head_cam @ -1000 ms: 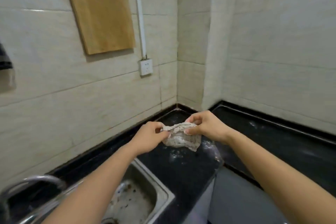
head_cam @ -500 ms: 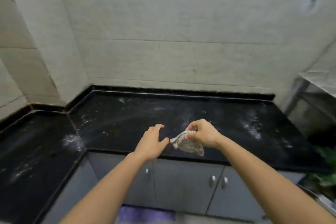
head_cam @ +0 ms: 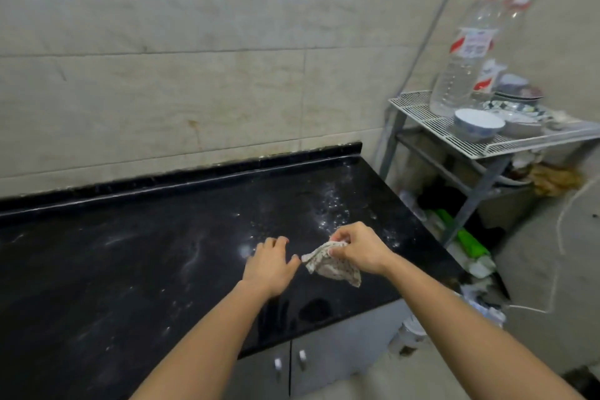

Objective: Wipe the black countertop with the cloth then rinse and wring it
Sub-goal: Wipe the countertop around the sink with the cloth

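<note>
Right hand [head_cam: 358, 248] pinches the cloth [head_cam: 328, 265], fingers curled round its bunched top edge, with the rest of the cloth hanging loose below the knuckles. The cloth is pale and speckled, held in the air above the countertop [head_cam: 130, 253], over its right-front part and not lying on it. Left hand [head_cam: 269, 265] is also above the countertop, just left of the cloth, palm down, fingers relaxed and slightly spread, holding nothing. Its thumb tip is right at the cloth's left corner; can't tell whether they touch. The countertop is black and glossy, with white specks and smears across it, densest toward its right end, beyond the right hand. A raised black strip [head_cam: 194, 172] runs along the countertop's back edge, with the tiled wall [head_cam: 162, 75] above it. Below the countertop's front edge are grey cabinet doors [head_cam: 324, 364] with small handles. Off the countertop's right end stands a wire rack [head_cam: 431, 127] carrying a large clear bottle [head_cam: 461, 55], a white and blue bowl [head_cam: 477, 122] and more dishes behind it. Under the rack, lower than the countertop, there is clutter including something green [head_cam: 467, 240]; too blurred to identify.
</note>
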